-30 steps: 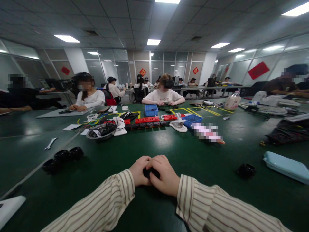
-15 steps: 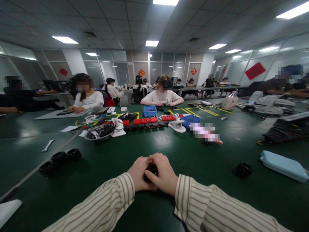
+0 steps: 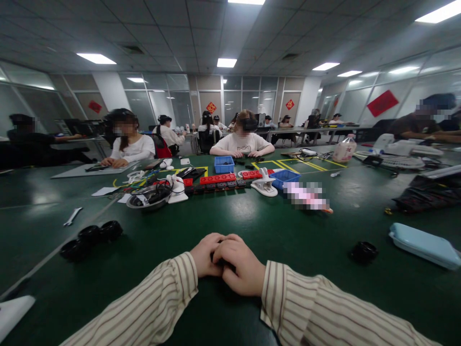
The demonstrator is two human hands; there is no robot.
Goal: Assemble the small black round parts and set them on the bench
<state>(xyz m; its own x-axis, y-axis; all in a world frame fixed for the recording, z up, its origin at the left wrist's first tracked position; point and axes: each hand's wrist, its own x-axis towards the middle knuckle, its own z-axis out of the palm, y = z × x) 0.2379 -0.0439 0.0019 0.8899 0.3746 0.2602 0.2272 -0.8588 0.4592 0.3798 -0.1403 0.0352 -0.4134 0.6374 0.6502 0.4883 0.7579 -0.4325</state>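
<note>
My left hand (image 3: 204, 254) and my right hand (image 3: 240, 263) are pressed together over the green table (image 3: 281, 230), near its front edge. Both are closed around a small black round part (image 3: 219, 260), and only a sliver of it shows between the fingers. Striped sleeves cover both of my forearms. Three similar black round parts (image 3: 91, 237) lie in a row to the left. One more black round part (image 3: 364, 252) sits alone to the right.
A light blue case (image 3: 425, 245) lies at the right, a white object (image 3: 14, 315) at the lower left corner, a small wrench (image 3: 73, 216) at the left. Mid-table stand a metal bowl (image 3: 148, 197), red and black blocks (image 3: 219, 181) and blue bins (image 3: 225, 165). Several people sit across and beside.
My hands have closed more tightly over the black part, which now shows less. The fingers shifted slightly; the hands stay in the same spot.
</note>
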